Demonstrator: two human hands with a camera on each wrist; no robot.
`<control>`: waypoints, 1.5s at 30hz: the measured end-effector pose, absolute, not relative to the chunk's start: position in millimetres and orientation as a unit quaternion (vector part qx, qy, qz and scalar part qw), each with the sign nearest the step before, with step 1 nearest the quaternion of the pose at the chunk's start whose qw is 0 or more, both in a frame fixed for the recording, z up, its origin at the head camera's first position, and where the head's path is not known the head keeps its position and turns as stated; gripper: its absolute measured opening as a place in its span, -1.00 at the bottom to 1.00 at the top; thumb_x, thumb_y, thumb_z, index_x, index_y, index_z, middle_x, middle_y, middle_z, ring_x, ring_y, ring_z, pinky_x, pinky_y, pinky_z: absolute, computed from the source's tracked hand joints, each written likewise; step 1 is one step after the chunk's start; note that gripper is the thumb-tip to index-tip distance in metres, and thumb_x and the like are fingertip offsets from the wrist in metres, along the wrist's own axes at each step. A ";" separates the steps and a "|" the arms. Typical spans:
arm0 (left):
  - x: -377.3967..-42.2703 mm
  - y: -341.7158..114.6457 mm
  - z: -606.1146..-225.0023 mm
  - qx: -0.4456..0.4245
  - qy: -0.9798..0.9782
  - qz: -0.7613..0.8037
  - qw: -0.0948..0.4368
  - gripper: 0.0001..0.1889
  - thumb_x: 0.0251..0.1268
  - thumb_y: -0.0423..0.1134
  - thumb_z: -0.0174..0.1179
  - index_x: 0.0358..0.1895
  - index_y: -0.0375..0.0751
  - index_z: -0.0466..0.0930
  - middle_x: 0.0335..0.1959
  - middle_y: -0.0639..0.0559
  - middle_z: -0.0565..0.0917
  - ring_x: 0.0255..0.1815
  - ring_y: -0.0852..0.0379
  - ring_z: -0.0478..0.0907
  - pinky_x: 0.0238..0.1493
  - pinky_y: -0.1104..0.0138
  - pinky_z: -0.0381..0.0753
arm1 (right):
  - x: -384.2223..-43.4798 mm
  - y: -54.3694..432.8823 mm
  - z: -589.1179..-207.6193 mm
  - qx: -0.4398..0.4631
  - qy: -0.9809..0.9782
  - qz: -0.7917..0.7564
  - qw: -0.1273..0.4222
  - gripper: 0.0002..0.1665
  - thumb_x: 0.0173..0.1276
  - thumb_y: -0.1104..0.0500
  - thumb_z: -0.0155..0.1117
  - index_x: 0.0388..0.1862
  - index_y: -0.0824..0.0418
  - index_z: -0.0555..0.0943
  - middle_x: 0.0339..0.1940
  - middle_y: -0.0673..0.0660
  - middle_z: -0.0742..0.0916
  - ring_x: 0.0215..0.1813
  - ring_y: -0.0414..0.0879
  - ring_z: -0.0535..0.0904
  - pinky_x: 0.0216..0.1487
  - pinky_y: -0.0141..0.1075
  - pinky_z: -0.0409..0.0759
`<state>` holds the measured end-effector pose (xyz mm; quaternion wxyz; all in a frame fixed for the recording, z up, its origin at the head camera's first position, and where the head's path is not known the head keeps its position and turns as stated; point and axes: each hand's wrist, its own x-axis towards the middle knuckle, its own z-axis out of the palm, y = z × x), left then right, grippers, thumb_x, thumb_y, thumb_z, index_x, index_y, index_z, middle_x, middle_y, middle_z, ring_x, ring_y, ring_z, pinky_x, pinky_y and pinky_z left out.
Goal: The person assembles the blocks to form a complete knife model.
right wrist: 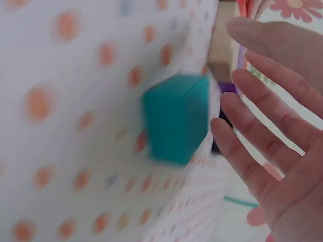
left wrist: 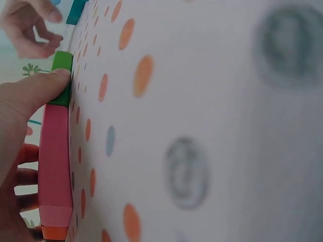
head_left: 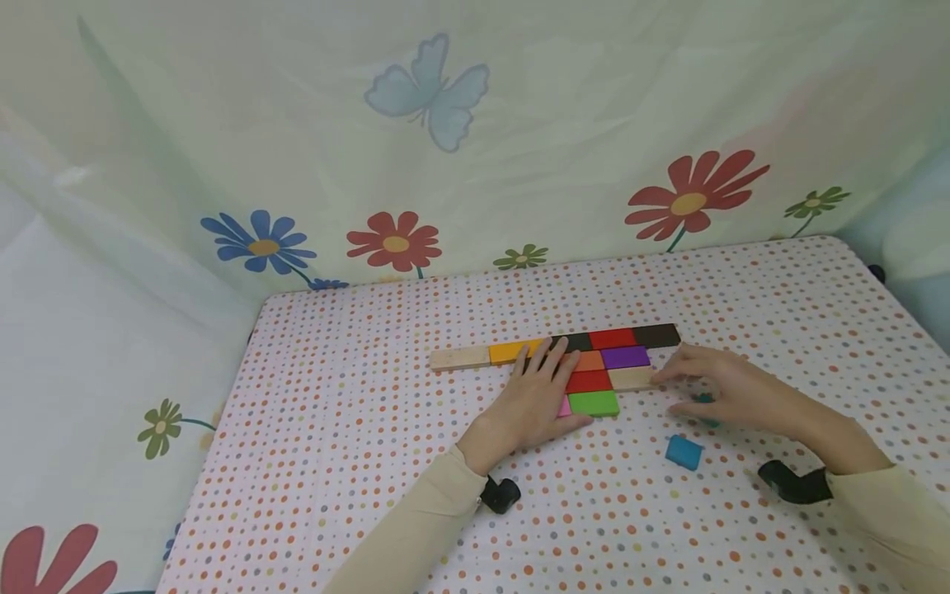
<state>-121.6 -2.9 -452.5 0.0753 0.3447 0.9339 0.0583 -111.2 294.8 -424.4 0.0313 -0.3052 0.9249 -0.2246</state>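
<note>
Flat coloured blocks lie in stepped rows, with a wooden block, yellow block, red block and dark block in the far row. Nearer rows include a purple block, a pale wooden block and a green block. My left hand rests over the rows, fingers spread, its thumb against the green block beside a pink block. My right hand hovers at the rows' right end, fingers loosely bent. Close to it lies a teal block, apart from the fingers.
A blue block lies apart, nearer the front. The dotted tablecloth covers the table, and a floral curtain hangs behind it. Black wrist devices sit at both sleeves.
</note>
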 end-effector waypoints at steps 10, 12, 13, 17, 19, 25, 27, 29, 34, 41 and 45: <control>-121.5 -3.3 -455.1 0.346 0.934 0.053 0.073 -0.08 0.54 0.35 0.00 0.71 -0.14 -0.01 0.73 -0.14 -0.01 0.73 -0.13 -0.13 0.64 -0.06 -0.07 | -89.4 324.5 -437.6 -0.224 0.953 -0.199 0.036 -0.47 0.00 0.24 0.74 0.00 0.22 0.77 -0.09 0.06 0.71 -0.15 -0.19 0.60 -0.18 -0.26 0.66; -121.7 -3.6 -455.5 0.347 0.934 0.053 0.073 -0.08 0.54 0.35 0.01 0.71 -0.15 0.00 0.73 -0.14 -0.01 0.73 -0.14 -0.12 0.63 -0.06 -0.07 | -86.8 328.0 -439.5 -0.220 0.956 -0.194 0.017 -0.43 -0.04 0.26 0.75 0.02 0.27 0.76 -0.10 0.07 0.72 -0.18 -0.18 0.61 -0.20 -0.26 0.68; -121.8 -3.7 -455.4 0.347 0.933 0.054 0.073 -0.08 0.54 0.35 0.01 0.71 -0.15 0.00 0.73 -0.15 -0.01 0.73 -0.14 -0.12 0.63 -0.06 -0.07 | -86.2 329.6 -439.8 -0.217 0.957 -0.193 0.015 -0.41 -0.04 0.27 0.75 0.03 0.31 0.74 -0.11 0.09 0.73 -0.19 -0.18 0.62 -0.21 -0.27 0.68; -122.7 -4.0 -454.8 0.347 0.933 0.056 0.073 -0.08 0.54 0.35 0.01 0.71 -0.16 0.00 0.73 -0.14 -0.01 0.73 -0.14 -0.12 0.63 -0.06 -0.07 | -87.0 331.8 -438.4 -0.206 0.958 -0.197 0.015 -0.39 -0.04 0.29 0.74 0.03 0.37 0.72 -0.14 0.09 0.74 -0.22 -0.19 0.65 -0.20 -0.27 0.69; -123.0 -4.2 -454.3 0.347 0.933 0.056 0.074 -0.08 0.54 0.35 0.01 0.71 -0.16 0.00 0.73 -0.14 -0.02 0.73 -0.14 -0.12 0.64 -0.06 -0.08 | -89.5 330.5 -437.1 -0.207 0.958 -0.196 0.014 -0.42 -0.04 0.28 0.74 0.01 0.36 0.73 -0.16 0.06 0.74 -0.24 -0.20 0.63 -0.22 -0.26 0.68; -123.4 -3.8 -454.0 0.347 0.933 0.057 0.078 -0.08 0.54 0.35 0.01 0.71 -0.16 -0.01 0.73 -0.14 -0.02 0.73 -0.14 -0.12 0.64 -0.06 -0.10 | -102.7 315.6 -429.8 -0.229 0.952 -0.199 -0.033 -0.47 -0.08 0.37 0.74 -0.05 0.29 0.77 -0.11 0.15 0.74 -0.13 0.02 0.68 -0.14 0.00 0.71; -123.2 -3.2 -453.7 0.348 0.932 0.058 0.080 -0.07 0.54 0.35 0.01 0.71 -0.15 -0.02 0.73 -0.14 -0.04 0.73 -0.13 -0.13 0.64 -0.06 -0.10 | -109.1 310.0 -426.0 -0.233 0.949 -0.206 -0.042 -0.46 -0.08 0.41 0.72 -0.04 0.32 0.77 -0.08 0.21 0.73 -0.08 0.12 0.68 -0.10 0.10 0.70; -123.0 -4.1 -453.6 0.348 0.932 0.058 0.080 -0.07 0.54 0.35 0.01 0.71 -0.15 -0.02 0.74 -0.14 -0.05 0.73 -0.12 -0.15 0.64 -0.06 -0.10 | -117.6 303.6 -423.4 -0.239 0.947 -0.212 -0.044 -0.46 -0.07 0.43 0.71 -0.03 0.34 0.75 -0.07 0.24 0.72 -0.05 0.18 0.67 -0.06 0.17 0.68; -122.3 -3.3 -452.7 0.350 0.932 0.059 0.080 -0.08 0.54 0.35 0.00 0.71 -0.14 -0.01 0.74 -0.13 -0.04 0.74 -0.11 -0.16 0.64 -0.06 -0.09 | -134.2 292.4 -420.3 -0.240 0.949 -0.203 -0.025 -0.49 0.03 0.42 0.67 0.01 0.35 0.74 -0.06 0.26 0.70 -0.01 0.23 0.65 -0.02 0.21 0.67; -122.5 -3.4 -452.3 0.347 0.932 0.061 0.079 -0.08 0.54 0.35 0.01 0.71 -0.14 -0.01 0.73 -0.13 -0.04 0.74 -0.11 -0.16 0.64 -0.05 -0.09 | -146.3 285.5 -424.0 -0.246 0.951 -0.189 -0.011 -0.52 0.06 0.41 0.66 0.01 0.38 0.74 -0.07 0.27 0.68 -0.01 0.21 0.62 -0.02 0.17 0.66; -123.0 -4.4 -452.2 0.345 0.933 0.061 0.080 -0.08 0.54 0.35 0.01 0.71 -0.13 -0.01 0.73 -0.13 -0.03 0.74 -0.11 -0.15 0.64 -0.05 -0.10 | -148.4 283.8 -425.0 -0.249 0.951 -0.182 -0.006 -0.52 0.06 0.40 0.66 0.00 0.39 0.74 -0.09 0.26 0.68 -0.08 0.14 0.60 -0.09 0.08 0.66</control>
